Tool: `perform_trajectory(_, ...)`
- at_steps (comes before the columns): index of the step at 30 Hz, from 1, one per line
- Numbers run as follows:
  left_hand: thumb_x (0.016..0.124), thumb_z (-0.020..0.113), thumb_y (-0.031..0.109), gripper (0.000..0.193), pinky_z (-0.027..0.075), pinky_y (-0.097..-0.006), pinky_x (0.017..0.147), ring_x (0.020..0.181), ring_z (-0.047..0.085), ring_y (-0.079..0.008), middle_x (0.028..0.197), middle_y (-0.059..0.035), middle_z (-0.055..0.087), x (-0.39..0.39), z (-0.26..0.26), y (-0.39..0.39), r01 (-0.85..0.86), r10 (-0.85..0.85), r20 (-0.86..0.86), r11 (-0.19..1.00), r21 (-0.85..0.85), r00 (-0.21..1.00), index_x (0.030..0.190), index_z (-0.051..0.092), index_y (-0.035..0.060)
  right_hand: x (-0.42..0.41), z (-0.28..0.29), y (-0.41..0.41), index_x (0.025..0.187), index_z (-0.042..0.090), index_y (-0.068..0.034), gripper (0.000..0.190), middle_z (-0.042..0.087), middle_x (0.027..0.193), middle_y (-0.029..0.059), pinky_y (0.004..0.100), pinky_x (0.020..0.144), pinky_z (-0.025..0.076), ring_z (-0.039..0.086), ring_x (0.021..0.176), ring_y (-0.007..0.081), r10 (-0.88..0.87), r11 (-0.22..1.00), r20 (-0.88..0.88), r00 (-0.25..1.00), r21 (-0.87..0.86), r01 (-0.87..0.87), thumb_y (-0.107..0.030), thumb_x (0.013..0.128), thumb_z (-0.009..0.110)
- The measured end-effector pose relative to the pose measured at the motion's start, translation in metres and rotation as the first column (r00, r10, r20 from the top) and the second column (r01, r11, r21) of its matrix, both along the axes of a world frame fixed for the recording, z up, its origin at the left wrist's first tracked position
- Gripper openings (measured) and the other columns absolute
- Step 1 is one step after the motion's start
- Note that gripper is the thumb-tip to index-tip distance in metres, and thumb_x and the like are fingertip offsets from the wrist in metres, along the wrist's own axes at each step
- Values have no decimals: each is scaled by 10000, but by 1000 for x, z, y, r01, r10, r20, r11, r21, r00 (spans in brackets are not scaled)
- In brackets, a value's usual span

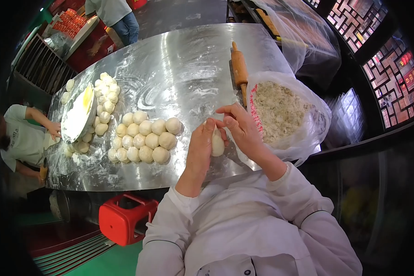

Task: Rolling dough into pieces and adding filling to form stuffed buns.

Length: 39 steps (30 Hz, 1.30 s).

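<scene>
My left hand is wrapped around a pale, elongated piece of dough above the steel table. At the dough's upper end is my right hand, its fingers bent and meeting the left fingertips. Whether the right fingers pinch the dough is hidden. To the left, round dough balls sit in close rows. On the right, a clear plastic bag lies open around a pale, crumbly mixture. A wooden rolling pin rests beyond my right hand, beside the bag.
The floured steel table carries a large bowl of white flour and smaller dough pieces. A co-worker is at the left end; another person stands beyond. A red plastic stool is below the near edge.
</scene>
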<state>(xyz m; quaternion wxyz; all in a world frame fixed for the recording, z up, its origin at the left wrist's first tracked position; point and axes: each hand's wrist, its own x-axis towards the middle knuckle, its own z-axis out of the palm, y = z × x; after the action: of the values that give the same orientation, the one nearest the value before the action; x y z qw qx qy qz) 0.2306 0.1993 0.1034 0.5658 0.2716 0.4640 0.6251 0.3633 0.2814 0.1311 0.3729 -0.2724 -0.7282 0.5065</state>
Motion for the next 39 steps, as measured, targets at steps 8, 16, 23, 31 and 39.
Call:
perform_trajectory(8,1093,309,546,657,562,-324,713,843,665,-177,951,-77,692,-18,-25,-19,102,-107,-15,975,-195,994,1189,631,-19,-7,-32,-23,960,587,-75,114,632,815,98,412,828,410,614,822,313,52,862,315,948,465,-202,-158,937,663)
perform_trajectory(16,1111,339,304,437,536,-308,701,720,641,-179,811,-100,661,-61,-7,-19,112,-118,-90,991,-73,989,1115,626,-25,30,-70,-20,1069,577,-61,151,624,998,160,479,767,483,614,907,388,-160,961,352,922,269,64,-85,931,633)
perform_trajectory(23,983,632,302,453,472,-304,858,1008,611,-193,1119,-94,663,-195,15,51,-161,-1,-658,969,-187,753,1354,565,51,54,-95,-20,1177,565,-46,282,610,1108,199,482,834,514,620,1000,416,-234,931,399,887,355,86,-48,904,637)
perform_trajectory(31,968,628,395,429,271,-609,1109,1144,612,-286,1206,-99,682,-202,-27,39,-87,-152,-968,987,-137,-199,1274,633,94,61,-102,-28,1175,565,-9,301,603,1051,202,455,811,513,616,975,404,-274,886,228,934,439,152,20,886,642)
perform_trajectory(39,809,756,269,424,322,-449,1074,1249,497,-307,1265,-91,609,-7,-47,92,456,38,-993,886,87,115,1199,698,113,58,-104,-26,1162,571,-22,269,603,980,185,452,763,505,619,884,389,-247,915,218,944,374,153,-12,906,654)
